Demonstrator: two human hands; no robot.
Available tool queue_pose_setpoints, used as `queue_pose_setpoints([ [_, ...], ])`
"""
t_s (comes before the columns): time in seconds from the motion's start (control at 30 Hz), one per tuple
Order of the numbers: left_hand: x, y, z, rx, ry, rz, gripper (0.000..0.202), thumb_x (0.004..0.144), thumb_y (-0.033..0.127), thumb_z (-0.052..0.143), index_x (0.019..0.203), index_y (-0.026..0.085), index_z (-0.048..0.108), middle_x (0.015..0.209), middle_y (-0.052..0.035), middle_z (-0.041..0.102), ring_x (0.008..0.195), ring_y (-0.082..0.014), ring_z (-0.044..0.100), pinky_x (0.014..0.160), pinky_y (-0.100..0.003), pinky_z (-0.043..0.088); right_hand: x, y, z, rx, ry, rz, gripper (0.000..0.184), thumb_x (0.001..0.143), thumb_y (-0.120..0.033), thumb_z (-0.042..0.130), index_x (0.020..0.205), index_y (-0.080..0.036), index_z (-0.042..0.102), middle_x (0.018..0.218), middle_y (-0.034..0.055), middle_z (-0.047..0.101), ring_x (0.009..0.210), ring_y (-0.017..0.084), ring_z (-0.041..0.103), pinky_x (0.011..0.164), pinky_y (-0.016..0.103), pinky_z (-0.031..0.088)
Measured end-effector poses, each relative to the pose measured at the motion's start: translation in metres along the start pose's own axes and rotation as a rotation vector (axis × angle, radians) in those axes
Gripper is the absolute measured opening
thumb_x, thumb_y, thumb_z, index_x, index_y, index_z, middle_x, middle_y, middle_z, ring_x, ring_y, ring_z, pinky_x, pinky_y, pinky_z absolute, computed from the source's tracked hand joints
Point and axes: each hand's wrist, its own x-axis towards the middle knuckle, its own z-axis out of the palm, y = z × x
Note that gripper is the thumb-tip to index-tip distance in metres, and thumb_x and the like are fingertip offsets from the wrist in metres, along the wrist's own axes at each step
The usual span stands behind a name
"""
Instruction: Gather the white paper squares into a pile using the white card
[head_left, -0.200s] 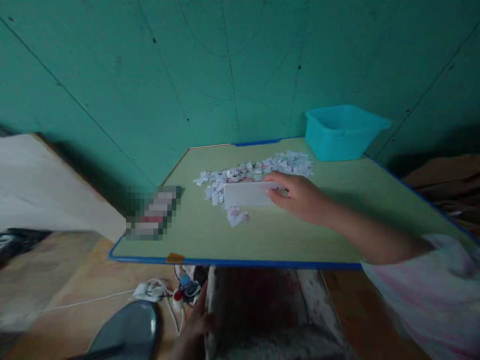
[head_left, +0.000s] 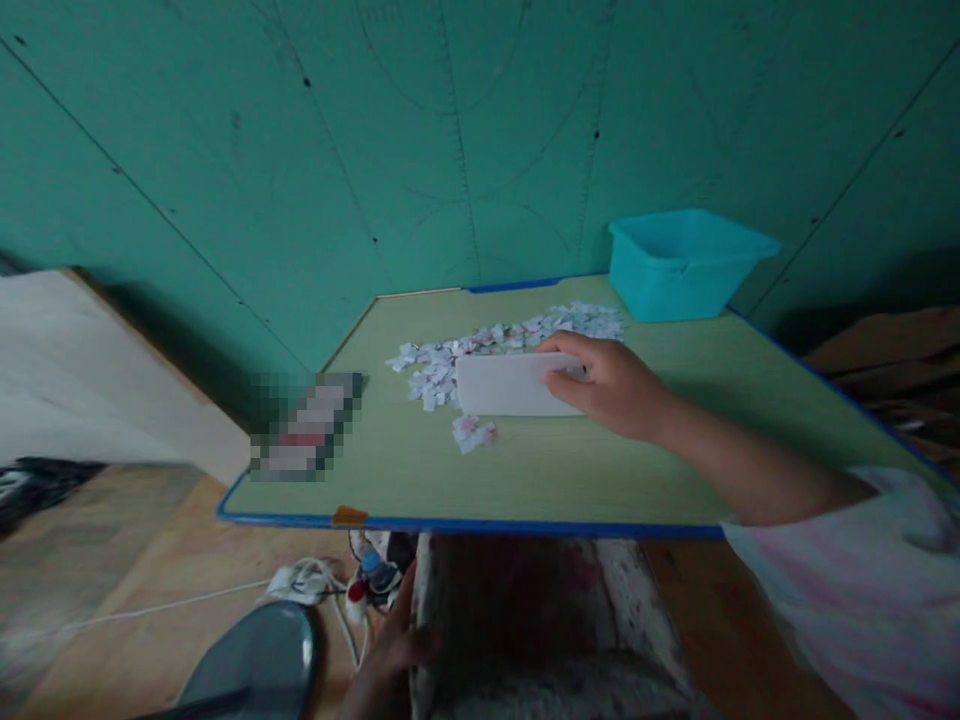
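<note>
My right hand point(head_left: 607, 385) is closed around the right end of a white rectangular flat piece point(head_left: 502, 385), thumb on the near face and fingers over the top edge. The piece stands tilted on the table, right by a spread of small white paper-like pieces point(head_left: 435, 380). A small clump of these pieces point(head_left: 474, 434) lies in front of its lower left edge. Below the table, my left hand point(head_left: 397, 640) is on the left rim of a worn box-like thing point(head_left: 421, 630) with a dark inside, thumb over the edge; its other fingers are partly hidden.
A turquoise plastic bin point(head_left: 675, 285) stands at the table's back right corner. On the left of the table point(head_left: 390, 480) lies a blurred-out flat object point(head_left: 307, 425). A green wall point(head_left: 300, 180) rises behind. A dark round seat point(head_left: 255, 660), cables and a bottle point(head_left: 375, 568) are below.
My right hand has shifted slightly right with the white piece, which now shows more of its face. The small clump stays in front. My left hand has not visibly moved.
</note>
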Motion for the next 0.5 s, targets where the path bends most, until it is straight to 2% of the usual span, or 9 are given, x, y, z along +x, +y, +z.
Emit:
queue_pose_setpoints([
  [0.13,-0.001,-0.007,-0.003,-0.191,-0.037,-0.095,0.024,0.033,0.015,0.062,0.049,0.032,0.058,0.069,0.0041,0.069,0.096,-0.0298,0.058,0.081,-0.033,0.044,0.000,0.000,-0.006,0.048,0.012,0.060,0.013,0.069,-0.018,0.052,0.080,-0.016,0.059,0.065,-0.0032,0.054,0.059,0.010,0.047,0.055,0.022,0.033],
  [0.3,-0.004,0.004,-0.001,-0.105,0.009,0.008,0.026,0.031,0.012,0.064,0.048,0.032,0.059,0.060,0.0037,0.066,0.097,-0.0303,0.058,0.088,-0.032,0.041,0.001,0.000,-0.009,0.132,-0.015,0.126,0.009,0.068,-0.022,0.051,0.073,-0.017,0.057,0.059,-0.0037,0.049,0.057,0.011,0.045,0.052,0.024,0.029],
  [0.43,-0.006,0.011,0.000,-0.196,-0.027,-0.057,0.031,0.031,0.012,0.063,0.056,0.032,0.063,0.067,0.0055,0.068,0.096,-0.0298,0.060,0.081,-0.031,0.046,0.003,-0.001,-0.012,0.180,0.019,0.157,0.011,0.066,-0.023,0.050,0.072,-0.017,0.057,0.059,-0.0033,0.050,0.058,0.011,0.045,0.052,0.024,0.029],
  [0.5,-0.006,0.009,-0.002,-0.188,-0.026,-0.030,0.032,0.032,0.011,0.065,0.056,0.032,0.063,0.067,0.0055,0.068,0.100,-0.0296,0.059,0.084,-0.030,0.045,0.004,0.000,-0.014,0.189,0.020,0.178,0.010,0.065,-0.023,0.051,0.070,-0.017,0.057,0.058,-0.0034,0.049,0.056,0.011,0.045,0.052,0.024,0.029],
])
